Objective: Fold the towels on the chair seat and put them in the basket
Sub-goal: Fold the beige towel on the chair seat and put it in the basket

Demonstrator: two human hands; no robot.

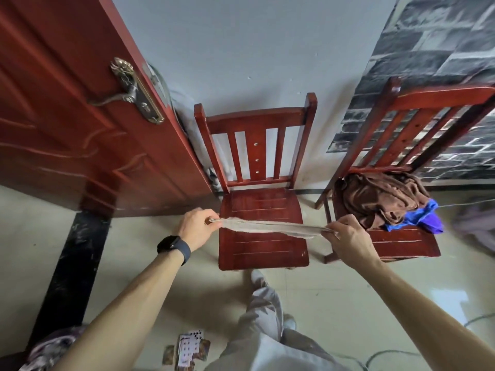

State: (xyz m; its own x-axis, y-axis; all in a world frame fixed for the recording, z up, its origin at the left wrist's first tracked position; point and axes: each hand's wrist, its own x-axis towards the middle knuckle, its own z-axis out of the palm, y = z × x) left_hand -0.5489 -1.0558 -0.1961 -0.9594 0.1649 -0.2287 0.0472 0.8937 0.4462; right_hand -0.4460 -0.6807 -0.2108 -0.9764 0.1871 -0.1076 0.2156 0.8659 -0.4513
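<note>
I see both hands stretching a beige towel (270, 227) flat and taut across the middle of the frame, just above the seat of the centre wooden chair (263, 203). My left hand (197, 228), with a dark watch (174, 249) on the wrist, pinches its left end; my right hand (348, 239) pinches its right end. On the second chair (401, 241), at centre right, a crumpled brown towel (380, 199) lies touching a blue towel (417, 218). Playing cards (191, 349) lie on the floor at the bottom.
</note>
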